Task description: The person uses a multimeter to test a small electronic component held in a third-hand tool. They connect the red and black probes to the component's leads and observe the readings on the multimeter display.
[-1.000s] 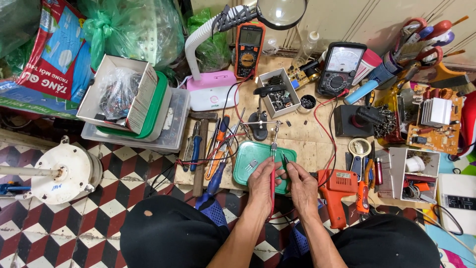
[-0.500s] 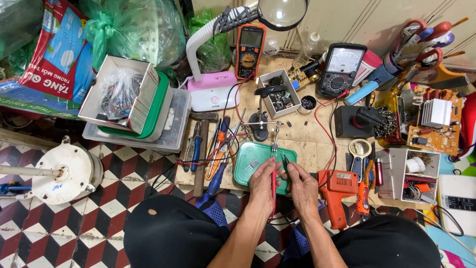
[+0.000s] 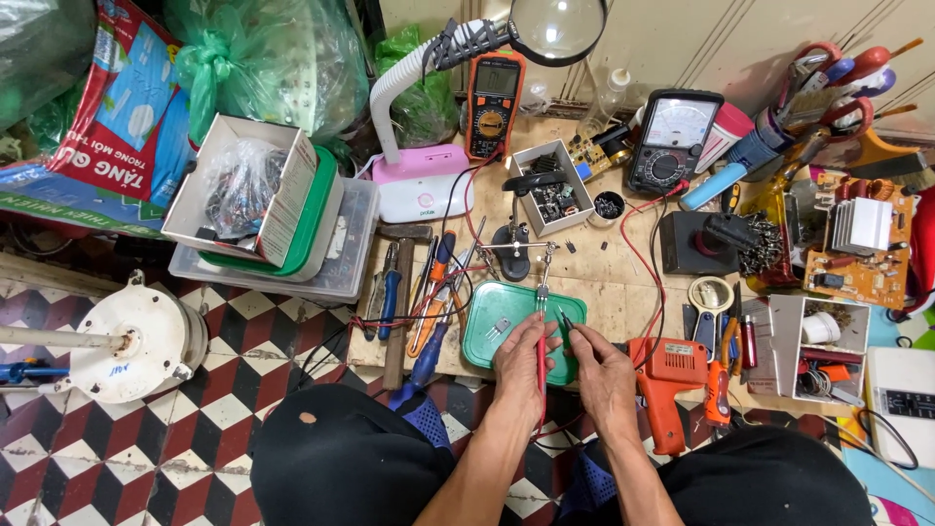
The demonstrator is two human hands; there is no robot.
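My left hand (image 3: pixel 521 365) grips a red test probe (image 3: pixel 541 362) whose tip points up at a small component (image 3: pixel 542 292) held in the clip of a helping-hand stand (image 3: pixel 513 244). My right hand (image 3: pixel 601 370) holds a black probe (image 3: pixel 566 321), its tip at the same component. Both hands rest over a green plastic lid (image 3: pixel 487 341) on the wooden work board; a small metal part (image 3: pixel 498 328) lies on the lid. Red leads run toward an analogue meter (image 3: pixel 672 139) at the back.
An orange digital meter (image 3: pixel 494 105) and a pink-based magnifier lamp (image 3: pixel 425 191) stand at the back. Pliers and screwdrivers (image 3: pixel 419 292) lie left of the lid, an orange glue gun (image 3: pixel 667 380) right. Stacked boxes (image 3: pixel 255 209) and a white motor (image 3: pixel 127 336) sit left; circuit boards (image 3: pixel 857 248) right.
Both hands have stayed over the green lid with the probes held at the clipped component; only slight shifts of the probe tips show.
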